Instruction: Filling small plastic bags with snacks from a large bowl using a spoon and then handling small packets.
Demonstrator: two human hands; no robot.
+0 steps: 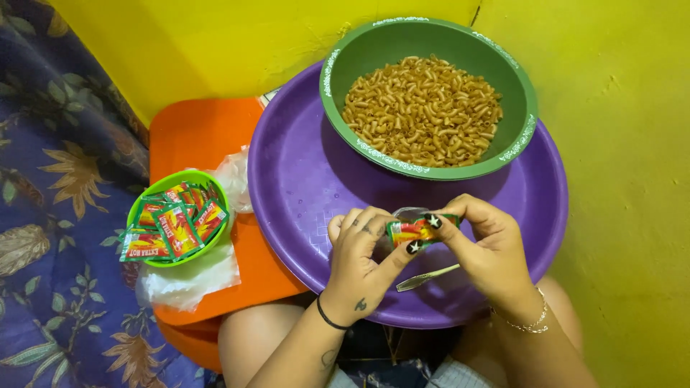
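Black star nails, L black wristband [329, 317], R gold bracelet [528, 323], tattoos.

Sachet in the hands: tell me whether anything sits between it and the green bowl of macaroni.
Nothing visible does. Both the left hand and right hand pinch the small sachet over the purple tray. Between it and the green bowl lies only bare tray. A spoon lies nearer the person, out of that line.

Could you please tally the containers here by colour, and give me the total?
Green bowls: 2, the large pasta bowl and the small sachet bowl
Purple basin: 1
Orange stool: not a container
Total: 3
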